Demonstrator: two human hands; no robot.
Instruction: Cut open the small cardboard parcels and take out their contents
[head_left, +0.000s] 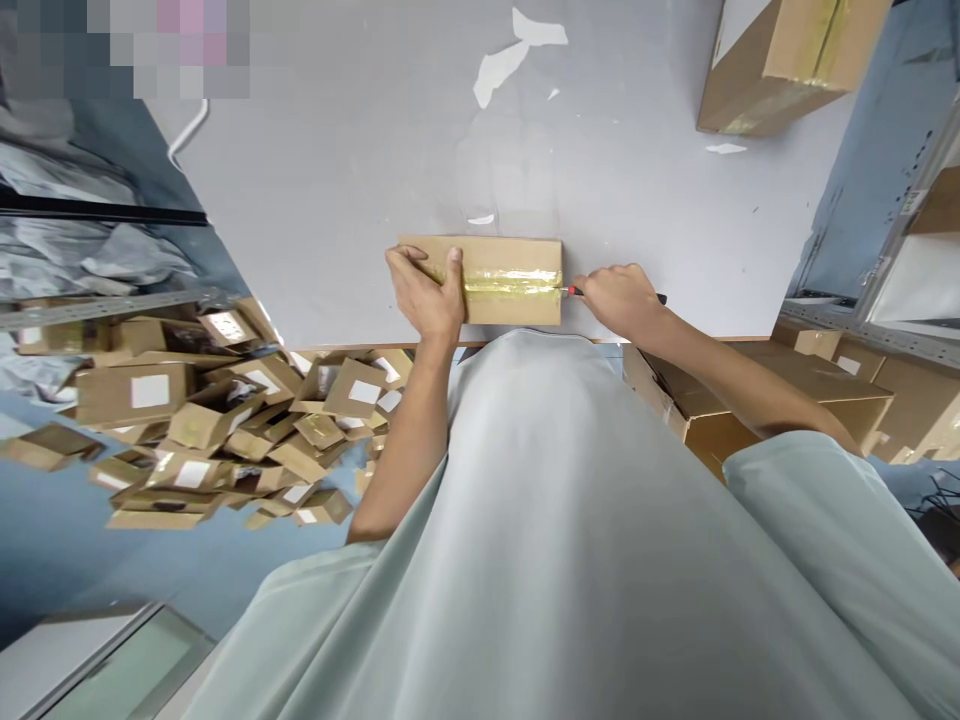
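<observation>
A small cardboard box (pixel 513 307), sealed with yellowish tape (pixel 510 282) along its top, lies at the table's near edge. My left hand (pixel 427 290) is wrapped around the left end of this box, thumb on top. At the opposite end, my right hand (pixel 619 298) is closed around a slim tool with a red-and-black handle (pixel 576 291). Its thin metal tip touches the right end of the box where the tape folds over. Most of the handle is hidden in my fingers, so its exact kind does not show.
A larger taped box (pixel 780 75) stands at the table's (pixel 337 180) far right. White paper scraps (pixel 501 72) lie on the tabletop. Many opened cartons (pixel 187 400) are heaped on the floor at left. A big open carton (pixel 787 385) sits below the right edge, near shelving (pixel 900 230).
</observation>
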